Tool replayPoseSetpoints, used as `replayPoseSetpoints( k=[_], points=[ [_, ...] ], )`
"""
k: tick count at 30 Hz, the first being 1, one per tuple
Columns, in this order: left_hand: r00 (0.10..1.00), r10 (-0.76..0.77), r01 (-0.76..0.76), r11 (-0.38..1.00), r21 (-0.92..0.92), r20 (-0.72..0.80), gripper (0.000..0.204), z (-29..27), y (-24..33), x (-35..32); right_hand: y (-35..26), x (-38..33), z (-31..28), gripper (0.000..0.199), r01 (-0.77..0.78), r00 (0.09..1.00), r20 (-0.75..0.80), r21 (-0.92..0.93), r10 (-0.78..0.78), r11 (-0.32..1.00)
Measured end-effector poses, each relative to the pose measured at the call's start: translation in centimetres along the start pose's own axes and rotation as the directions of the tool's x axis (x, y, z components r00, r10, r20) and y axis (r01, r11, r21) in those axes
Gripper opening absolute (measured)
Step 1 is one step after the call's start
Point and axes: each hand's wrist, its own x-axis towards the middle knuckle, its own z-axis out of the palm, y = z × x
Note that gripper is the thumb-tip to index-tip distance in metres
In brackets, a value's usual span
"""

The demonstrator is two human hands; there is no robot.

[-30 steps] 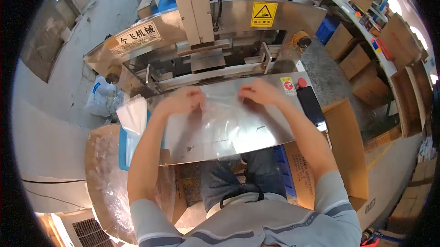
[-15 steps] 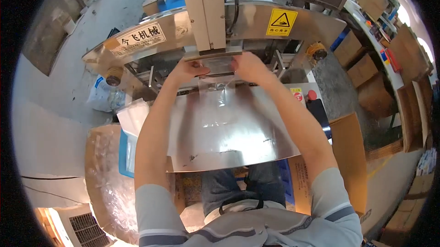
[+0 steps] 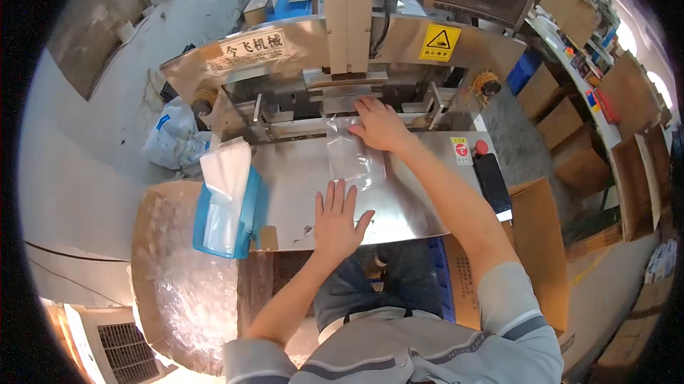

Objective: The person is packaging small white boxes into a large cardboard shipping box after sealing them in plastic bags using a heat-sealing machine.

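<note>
A clear plastic bag (image 3: 348, 161) lies flat on the shiny metal worktable (image 3: 285, 199), its far end reaching under the bar of a machine (image 3: 349, 24) with an upright column. My right hand (image 3: 381, 126) rests over the bag's far right side, fingers stretched toward the bar and thumb apart. Beside the bag's near end, my left hand (image 3: 340, 224) lies palm down with its fingers spread, close to the table's front edge. Whether its fingertips touch the film, I cannot tell.
At the left, a blue bin (image 3: 249, 202) holds a stack of clear bags (image 3: 226, 184). Below it stands a carton (image 3: 146, 256) full of crumpled film. To the right are a red button (image 3: 482, 147), a black device (image 3: 491, 181) and an open carton (image 3: 541, 241).
Both hands were at the machine's bar. My left hand has come back toward me, onto the table near the bag's near end. My right hand stays near the bar, its fingers now extended.
</note>
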Motion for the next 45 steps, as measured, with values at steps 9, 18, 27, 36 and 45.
replayPoseSetpoints(
  k=[9,18,27,36,45],
  points=[
    [0.997,-0.027,0.027,1.000,-0.001,-0.069,0.063,0.4,0.4,-0.4,-0.6,-0.2,0.2,0.067,-0.051,0.998,0.026,-0.053,0.052,0.997],
    [0.997,-0.054,0.056,0.998,0.023,-0.064,0.062,0.7,0.3,-0.5,-0.4,0.5,-1.4,0.059,-0.002,1.000,-0.012,-0.056,0.001,0.998],
    [0.978,-0.157,0.153,0.987,-0.040,-0.135,0.073,-0.2,0.7,-0.5,-0.3,2.3,-2.8,0.051,-0.083,0.997,-0.010,-0.039,0.083,0.996],
    [0.901,-0.312,0.237,0.936,-0.262,-0.301,0.078,-0.1,-0.9,-1.2,-0.7,3.8,-3.5,0.059,-0.092,0.987,0.136,-0.004,0.091,0.996],
    [0.917,-0.269,0.188,0.942,-0.277,-0.295,0.073,-0.3,-0.6,-0.9,1.7,-7.2,-1.8,0.065,-0.258,0.948,0.000,0.585,0.318,0.769]
  ],
)
